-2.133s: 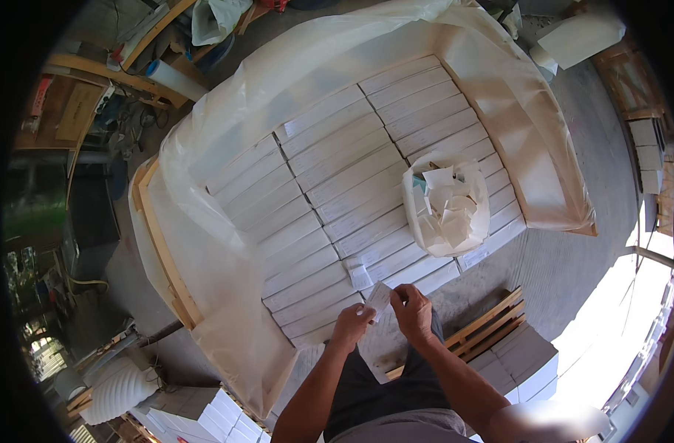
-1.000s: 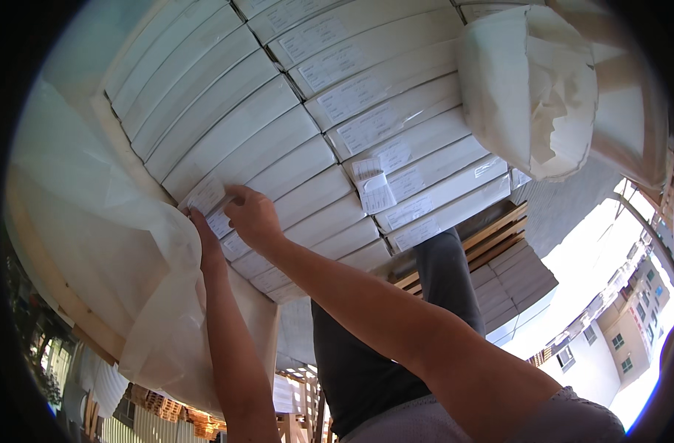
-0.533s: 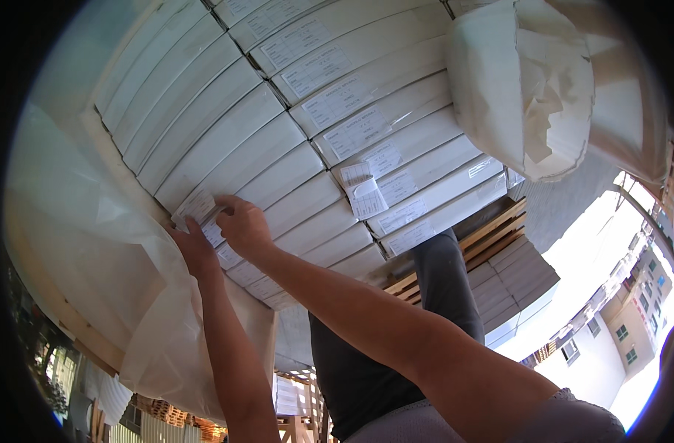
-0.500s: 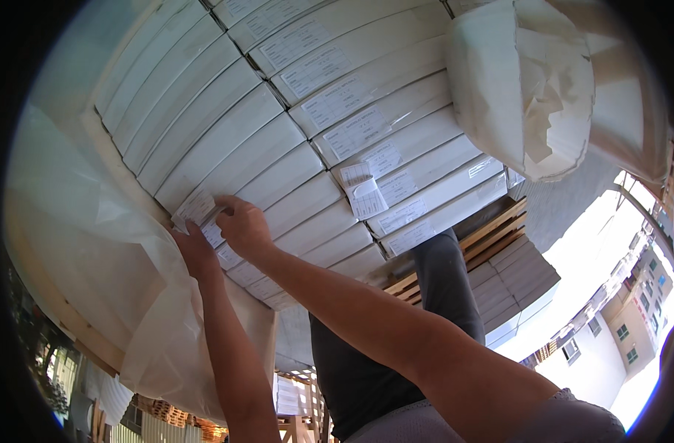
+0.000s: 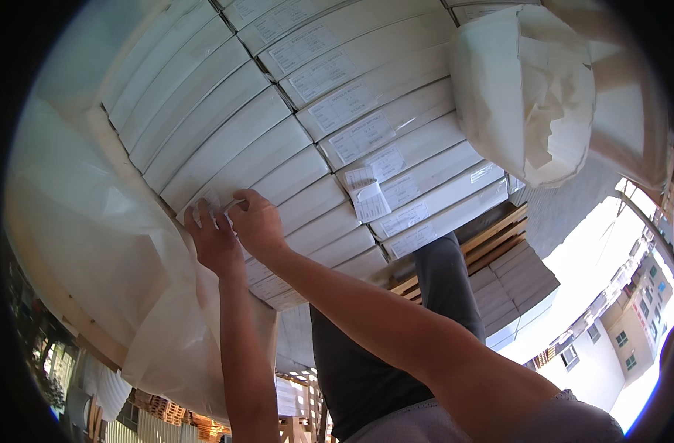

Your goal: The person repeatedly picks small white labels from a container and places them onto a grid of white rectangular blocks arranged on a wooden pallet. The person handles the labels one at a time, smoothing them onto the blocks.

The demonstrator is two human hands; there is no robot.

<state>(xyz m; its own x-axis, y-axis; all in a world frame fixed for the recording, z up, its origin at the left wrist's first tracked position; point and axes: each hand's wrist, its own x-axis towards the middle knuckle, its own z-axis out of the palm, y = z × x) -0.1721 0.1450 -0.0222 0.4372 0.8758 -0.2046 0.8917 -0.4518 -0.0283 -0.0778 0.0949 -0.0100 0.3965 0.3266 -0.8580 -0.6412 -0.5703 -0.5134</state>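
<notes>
A stack of flat white boxes (image 5: 237, 136) fills the view before me. My left hand (image 5: 217, 244) rests on a box end low on the left, its fingers spread over a printed white label (image 5: 206, 199). Right beside it is my right hand (image 5: 259, 224), its fingers curled in at the edge of that same box end; whether anything is pinched in them is hidden. A small wad of folded labels (image 5: 368, 199) sits against the boxes to the right, where a column of box ends carries printed labels (image 5: 363, 136).
Translucent plastic sheeting (image 5: 108, 244) hangs along the left side. A torn, rolled white wrapping (image 5: 525, 96) bulges at the upper right. Below the stack are wooden pallet slats (image 5: 492, 236) and more stacked boxes (image 5: 514, 280). My leg (image 5: 447, 284) stands close to the stack.
My left hand has shifted up and right, its fingers now spread over the label. The right hand has moved slightly right, staying curled next to it.
</notes>
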